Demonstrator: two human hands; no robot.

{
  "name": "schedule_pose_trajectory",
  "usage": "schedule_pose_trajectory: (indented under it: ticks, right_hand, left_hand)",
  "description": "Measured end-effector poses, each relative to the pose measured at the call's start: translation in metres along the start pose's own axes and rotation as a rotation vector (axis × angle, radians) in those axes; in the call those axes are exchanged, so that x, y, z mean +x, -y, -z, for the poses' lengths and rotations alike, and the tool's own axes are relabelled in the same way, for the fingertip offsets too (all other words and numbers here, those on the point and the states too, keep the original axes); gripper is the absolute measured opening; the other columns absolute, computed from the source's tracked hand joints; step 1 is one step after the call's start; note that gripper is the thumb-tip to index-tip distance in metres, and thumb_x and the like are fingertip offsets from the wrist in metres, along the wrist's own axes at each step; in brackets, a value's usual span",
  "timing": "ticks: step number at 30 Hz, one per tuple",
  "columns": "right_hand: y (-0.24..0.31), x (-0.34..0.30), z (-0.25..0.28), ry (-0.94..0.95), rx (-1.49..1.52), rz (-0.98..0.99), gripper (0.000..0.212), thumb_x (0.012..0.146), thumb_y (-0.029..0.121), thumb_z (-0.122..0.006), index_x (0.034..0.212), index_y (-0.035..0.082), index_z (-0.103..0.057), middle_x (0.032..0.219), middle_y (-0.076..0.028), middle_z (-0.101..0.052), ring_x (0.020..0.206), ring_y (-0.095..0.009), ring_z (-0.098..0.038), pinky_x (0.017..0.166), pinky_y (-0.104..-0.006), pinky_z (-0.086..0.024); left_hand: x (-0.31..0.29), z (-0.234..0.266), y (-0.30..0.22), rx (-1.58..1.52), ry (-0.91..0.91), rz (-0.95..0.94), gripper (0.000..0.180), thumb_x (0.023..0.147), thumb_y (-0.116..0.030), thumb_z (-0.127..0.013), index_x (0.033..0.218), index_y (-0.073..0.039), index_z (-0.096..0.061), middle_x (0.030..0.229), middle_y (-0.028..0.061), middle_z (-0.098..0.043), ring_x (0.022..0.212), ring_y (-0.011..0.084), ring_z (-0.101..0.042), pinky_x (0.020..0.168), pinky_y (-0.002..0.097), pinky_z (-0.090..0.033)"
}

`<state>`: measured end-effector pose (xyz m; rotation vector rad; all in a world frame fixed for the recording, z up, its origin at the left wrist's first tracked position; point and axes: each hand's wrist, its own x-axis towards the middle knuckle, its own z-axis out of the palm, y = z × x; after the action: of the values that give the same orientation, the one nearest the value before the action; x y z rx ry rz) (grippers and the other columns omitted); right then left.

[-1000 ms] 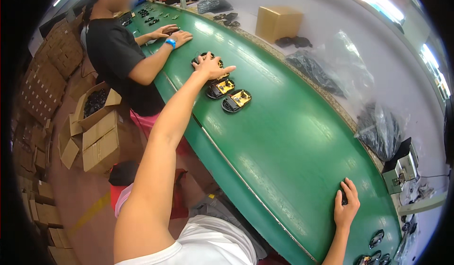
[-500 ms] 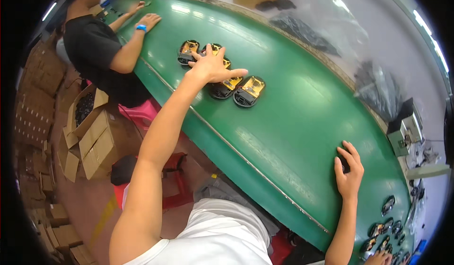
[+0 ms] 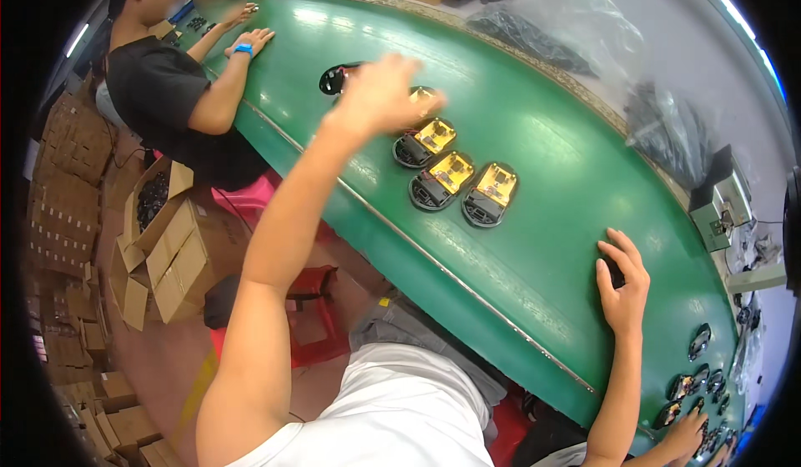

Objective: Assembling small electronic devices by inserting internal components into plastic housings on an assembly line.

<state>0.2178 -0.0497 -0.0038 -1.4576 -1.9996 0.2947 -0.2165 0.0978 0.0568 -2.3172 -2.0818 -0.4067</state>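
Note:
My left hand (image 3: 385, 96) is over the far part of the green work surface (image 3: 551, 175), smeared by motion. It partly hides an oval black housing with a yellow circuit board (image 3: 427, 97). Whether it grips anything does not show. Similar housings lie board up to its right: one (image 3: 425, 142) close by, another (image 3: 442, 180) nearer me, and a third (image 3: 491, 193) farthest right. To its left is a shiny black housing (image 3: 335, 78). On the right, my right hand (image 3: 626, 288) rests with curled fingers around a small dark thing, mostly hidden.
At the far left a person in a black shirt (image 3: 154, 87) rests their hands on the surface. More housings (image 3: 682, 386) lie at the lower right by another person's hand (image 3: 688, 434). Plastic bags (image 3: 534, 42) and a metal box (image 3: 717, 200) line the far edge.
The housings with yellow boards have shifted right and toward me, and lie more spread out. My left hand has moved slightly and turned blurry. My right hand keeps its curled pose.

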Motion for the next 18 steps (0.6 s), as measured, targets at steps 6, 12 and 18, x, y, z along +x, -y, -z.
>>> schedule_pose_trajectory:
  ticks: [6, 12, 18]
  right_hand:
    - [-0.003, 0.004, -0.005, -0.008, 0.049, 0.012, 0.025, 0.088, 0.004, -0.069, 0.112, 0.001, -0.075, 0.136, -0.015, -0.068, 0.133, -0.034, -0.06, 0.113, -0.0445, -0.045]
    - [0.0, 0.002, 0.004, -0.014, 0.059, -0.056, 0.023, 0.088, 0.004, -0.069, 0.109, 0.001, -0.075, 0.133, -0.015, -0.069, 0.129, -0.034, -0.063, 0.11, -0.0429, -0.047]
    - [-0.006, 0.002, 0.001, -0.01, 0.034, -0.033, 0.022, 0.088, 0.004, -0.069, 0.109, 0.002, -0.076, 0.133, -0.014, -0.07, 0.127, -0.034, -0.063, 0.109, -0.0426, -0.048]
  left_hand:
    - [0.038, -0.03, 0.147, 0.021, 0.149, 0.024, 0.052, 0.099, -0.044, -0.06, 0.138, -0.01, -0.064, 0.142, 0.0203, -0.061, 0.127, 0.0392, -0.06, 0.107, 0.0498, -0.049]
    - [0.028, -0.034, 0.107, 0.156, 0.031, 0.086, 0.044, 0.101, -0.035, -0.054, 0.132, -0.006, -0.067, 0.129, 0.0245, -0.067, 0.122, 0.0406, -0.063, 0.104, 0.0495, -0.05]
    - [0.014, -0.014, 0.028, 0.171, 0.242, -0.054, 0.044, 0.101, -0.035, -0.053, 0.128, -0.003, -0.069, 0.115, 0.0231, -0.072, 0.109, 0.0418, -0.068, 0.098, 0.0511, -0.053]
